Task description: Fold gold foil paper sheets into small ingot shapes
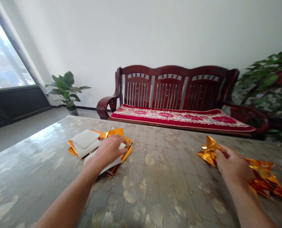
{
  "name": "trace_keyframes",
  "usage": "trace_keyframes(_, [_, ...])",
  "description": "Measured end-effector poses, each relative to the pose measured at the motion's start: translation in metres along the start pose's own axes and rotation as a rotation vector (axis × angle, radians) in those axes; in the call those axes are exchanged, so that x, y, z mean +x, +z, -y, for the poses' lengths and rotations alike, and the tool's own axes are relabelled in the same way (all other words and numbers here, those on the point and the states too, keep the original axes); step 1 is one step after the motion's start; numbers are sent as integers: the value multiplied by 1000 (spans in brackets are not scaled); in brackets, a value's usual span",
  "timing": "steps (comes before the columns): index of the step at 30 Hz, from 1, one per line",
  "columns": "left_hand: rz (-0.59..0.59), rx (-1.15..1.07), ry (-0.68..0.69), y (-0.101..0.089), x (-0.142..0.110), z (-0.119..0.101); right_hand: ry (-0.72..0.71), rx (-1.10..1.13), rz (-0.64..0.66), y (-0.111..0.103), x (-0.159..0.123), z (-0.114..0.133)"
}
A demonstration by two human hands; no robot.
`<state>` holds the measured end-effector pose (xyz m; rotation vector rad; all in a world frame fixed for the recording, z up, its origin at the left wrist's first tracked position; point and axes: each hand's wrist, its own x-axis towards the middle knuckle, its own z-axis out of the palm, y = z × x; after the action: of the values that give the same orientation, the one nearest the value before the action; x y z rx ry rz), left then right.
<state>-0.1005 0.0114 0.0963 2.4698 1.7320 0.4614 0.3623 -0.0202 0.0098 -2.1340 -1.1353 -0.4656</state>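
The stacked sheets show plain white and shiny orange-gold; the foil pieces gleam orange-gold, perhaps amber where they blur. The table cover is grey-beige, gridded, with pale flowers. The seat mat is red with cream scrolls and pinkish-red blossoms; the bench, dark reddish brown; the wall, white

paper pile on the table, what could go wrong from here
The sheets in the paper pile lie loose and askew under the left hand, so a drag of that hand might scatter them over the table.
The right hand holds a thin folded gold paper; too firm a grip could crease it.
Other gold pieces lie close beside that hand and might get knocked.
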Motion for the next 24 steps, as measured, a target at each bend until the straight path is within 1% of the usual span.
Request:
trace_keyframes(1, [47,32,-18,-4,0,7,27,-6,-35,1,4,-12])
trace_keyframes(2, [89,66,-41,-6,-1,14,30,-8,-99,1,8,-22])
trace_keyframes(4, [182,114,-84,-6,-3,24,-19,-11,-232,1,13,-39])
trace_keyframes(6, [270,132,-87,0,-5,31,-47,-17,-338,-2,14,-43])
trace_keyframes(8, [330,143,-69,8,-7,36,-93,13,-353,-6,12,-34])
trace_keyframes(9, [351,153,-67,13,-8,37,-144,26,-337,-8,10,-26])
trace_keyframes(11, [391,204,-103,21,-8,39,-256,75,-308,-7,4,-5])
trace_keyframes(12, [409,222,-118,24,-8,39,-313,105,-284,-5,1,5])
trace_keyframes(13, [423,232,-129,27,-8,39,-340,132,-288,-3,-3,15])
trace_keyframes(14, [433,230,-128,28,-9,38,-392,144,-229,1,-7,23])
trace_keyframes(15, [436,218,-117,29,-9,38,-418,176,-213,5,-11,30])
trace_keyframes(16, [435,201,-101,29,-9,37,-437,215,-196,9,-16,36])
trace_keyframes(17, [434,185,-82,29,-10,37,-456,240,-145,12,-20,40])
trace_keyframes(19, [432,167,-59,27,-10,38,-463,280,-83,18,-28,46])
trace_keyframes(24, [438,157,-45,22,-7,40,-486,346,46,26,-43,53])
